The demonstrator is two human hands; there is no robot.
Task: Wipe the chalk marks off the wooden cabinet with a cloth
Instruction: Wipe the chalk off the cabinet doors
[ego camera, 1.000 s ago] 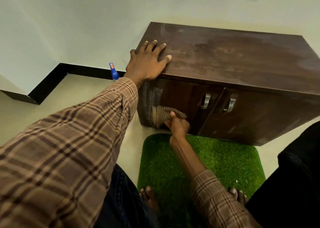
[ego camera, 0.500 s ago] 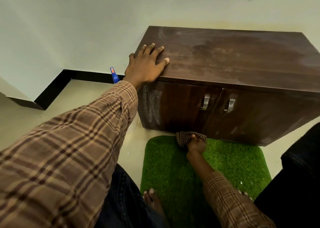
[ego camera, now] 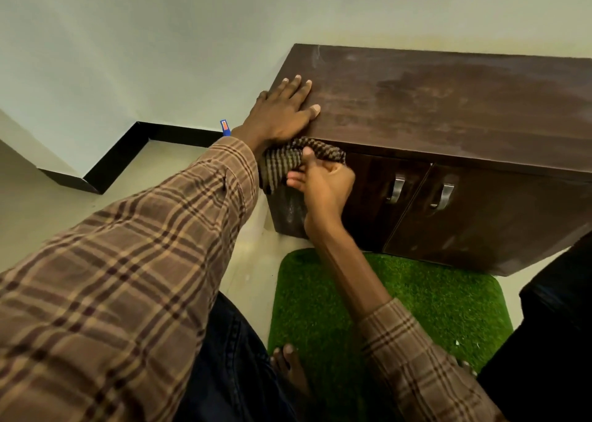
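A dark brown wooden cabinet (ego camera: 448, 107) stands against the wall, with two doors and metal handles (ego camera: 397, 189). My left hand (ego camera: 282, 114) lies flat, fingers spread, on the top's left front corner. My right hand (ego camera: 323, 187) presses a checked brown cloth (ego camera: 288, 160) against the top left of the left door, just under the top's edge. Pale chalk smears (ego camera: 288, 207) show on the door below the cloth. The top surface looks faintly streaked.
A green artificial-grass mat (ego camera: 432, 300) lies on the floor before the cabinet, with my bare toes (ego camera: 285, 357) on it. A small blue object (ego camera: 225, 127) stands by the black skirting left of the cabinet. A dark shape fills the lower right.
My right hand has carried the cloth from the bottom of the door, near the mat, up to the door's top left corner. The left hand has stayed on the cabinet top.
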